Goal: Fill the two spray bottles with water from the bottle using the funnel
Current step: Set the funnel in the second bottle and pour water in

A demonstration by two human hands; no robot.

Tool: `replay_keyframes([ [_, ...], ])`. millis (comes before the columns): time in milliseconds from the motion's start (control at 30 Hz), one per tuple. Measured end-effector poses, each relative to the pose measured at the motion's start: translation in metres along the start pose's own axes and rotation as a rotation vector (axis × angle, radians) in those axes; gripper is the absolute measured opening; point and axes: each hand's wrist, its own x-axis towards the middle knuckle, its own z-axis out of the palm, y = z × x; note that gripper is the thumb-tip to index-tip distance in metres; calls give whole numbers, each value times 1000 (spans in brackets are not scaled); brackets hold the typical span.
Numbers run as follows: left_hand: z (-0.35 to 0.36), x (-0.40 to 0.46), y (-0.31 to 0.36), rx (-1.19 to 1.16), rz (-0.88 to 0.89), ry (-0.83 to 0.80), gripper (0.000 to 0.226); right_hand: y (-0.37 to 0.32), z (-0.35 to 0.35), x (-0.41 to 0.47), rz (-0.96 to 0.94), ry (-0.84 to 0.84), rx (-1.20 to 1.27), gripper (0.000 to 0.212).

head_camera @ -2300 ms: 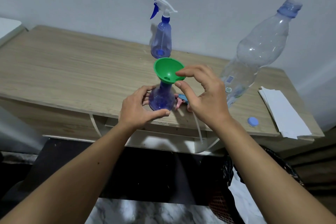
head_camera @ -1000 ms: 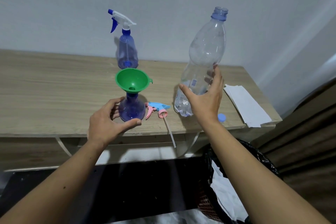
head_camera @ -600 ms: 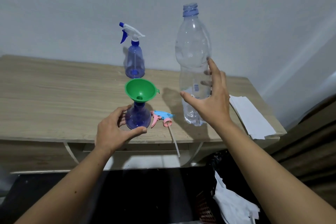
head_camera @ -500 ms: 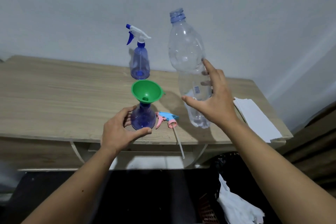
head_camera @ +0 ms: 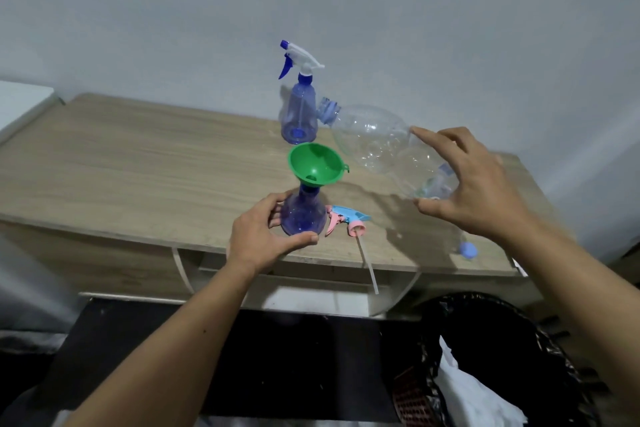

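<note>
A green funnel (head_camera: 316, 165) sits in the neck of an open blue spray bottle (head_camera: 304, 213) near the table's front edge. My left hand (head_camera: 265, 232) grips that bottle's base. My right hand (head_camera: 474, 189) holds the clear water bottle (head_camera: 381, 146) by its lower half, tilted nearly flat with its uncapped mouth pointing left, just above and right of the funnel. A second blue spray bottle (head_camera: 298, 111) with its white trigger head on stands at the back by the wall. A pink and blue trigger head (head_camera: 346, 218) with its tube lies beside the open bottle.
The wooden table (head_camera: 145, 163) stands against a white wall. A blue cap (head_camera: 467, 249) lies near the front right corner. Below the table's right side is a bin with a black bag (head_camera: 502, 357) and white paper in it.
My right hand has lifted the water bottle and tipped it from upright to nearly flat, its mouth swinging left toward the funnel. My left hand has stayed on the spray bottle.
</note>
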Motion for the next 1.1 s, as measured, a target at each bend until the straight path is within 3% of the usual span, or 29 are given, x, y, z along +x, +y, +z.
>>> replay_keyframes([
  [233, 1, 0, 0, 16, -14, 10, 97, 10, -7, -10, -8, -8, -146, 99],
  [1100, -1, -2, 5, 58, -12, 29, 101, 14, -17, -10, -91, 110, -310, 100],
])
